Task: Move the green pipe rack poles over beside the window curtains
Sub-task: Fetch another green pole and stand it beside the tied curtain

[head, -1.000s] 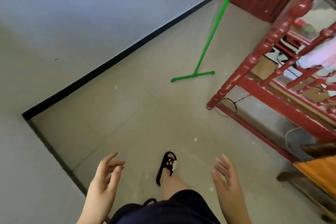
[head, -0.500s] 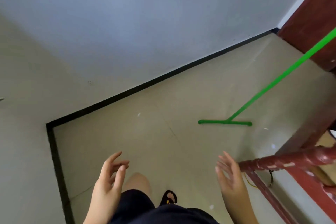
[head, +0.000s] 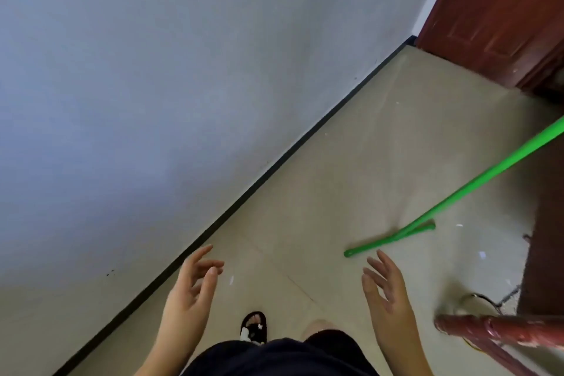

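Room: beige tiled floor point(head: 351, 168) meeting a pale wall point(head: 183, 70) along a black baseboard point(head: 274, 168) that runs diagonally.

Green pole point(head: 476, 180): stands on its crossbar foot point(head: 389, 239) on open floor at right, shaft rising off the right edge.

Right hand point(head: 387, 293): empty, fingers spread, just short of the foot's near end.

Left hand point(head: 190, 293): empty, fingers loosely curled, near the baseboard.

Red wooden rail point(head: 500, 330): lower right, close behind the pole.

Dark red door point(head: 494, 9): top right corner.

Sandalled foot point(head: 254, 327): between the hands.
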`<state>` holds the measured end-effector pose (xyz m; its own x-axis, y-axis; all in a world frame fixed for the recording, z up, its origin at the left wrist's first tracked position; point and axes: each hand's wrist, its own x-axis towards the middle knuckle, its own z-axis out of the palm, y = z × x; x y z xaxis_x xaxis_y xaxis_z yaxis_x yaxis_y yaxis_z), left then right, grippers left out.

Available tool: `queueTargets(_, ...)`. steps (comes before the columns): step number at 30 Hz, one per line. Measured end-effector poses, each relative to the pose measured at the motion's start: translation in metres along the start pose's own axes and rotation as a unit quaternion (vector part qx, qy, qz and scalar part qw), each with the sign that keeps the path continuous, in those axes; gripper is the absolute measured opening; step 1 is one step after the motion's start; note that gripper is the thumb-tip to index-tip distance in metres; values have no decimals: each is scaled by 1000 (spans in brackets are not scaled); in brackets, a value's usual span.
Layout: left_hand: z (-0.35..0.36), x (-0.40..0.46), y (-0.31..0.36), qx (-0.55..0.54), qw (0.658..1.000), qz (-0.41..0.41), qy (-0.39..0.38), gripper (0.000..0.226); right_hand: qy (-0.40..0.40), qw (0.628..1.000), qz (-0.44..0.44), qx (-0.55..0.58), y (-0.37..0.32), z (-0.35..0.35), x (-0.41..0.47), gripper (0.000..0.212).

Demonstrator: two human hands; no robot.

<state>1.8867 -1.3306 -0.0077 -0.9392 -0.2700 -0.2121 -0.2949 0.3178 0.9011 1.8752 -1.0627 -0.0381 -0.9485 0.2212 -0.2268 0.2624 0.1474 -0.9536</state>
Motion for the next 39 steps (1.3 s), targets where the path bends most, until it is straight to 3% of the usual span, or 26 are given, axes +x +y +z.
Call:
queueTargets(10,61,219,67,33,985,48,-161,36,163,986,26,37,-33,19,151,42)
queueTargets(16,121,332,129,19,976,110,-185,25,207,978,-3,38,-74,-4,271,41)
queueTargets(20,176,392,166,17,960,128,-247,25,239,970,1,31,-85,-20,321,41)
queueTargets(23,226,435,190,28,939,146,-310,34,307,951,26,35,-78,-36,349,45)
queueTargets(28,335,511,250,79,857,203,-466,54,478,873,73,60,-76,-64,396,39)
queueTargets(32,404,552,303,77,791,249,-554,19,595,795,91,79,-86,-80,425,40)
queueTargets(34,445,569,328,77,751,287,-590,41,646,752,104,78,-96,-88,437,40)
queueTargets(37,510,567,353,97,671,324,-660,34,708,693,114,80,-109,-106,442,40)
queueTargets(39,549,546,372,96,598,357,-711,31,745,654,116,66,-118,-122,441,39)
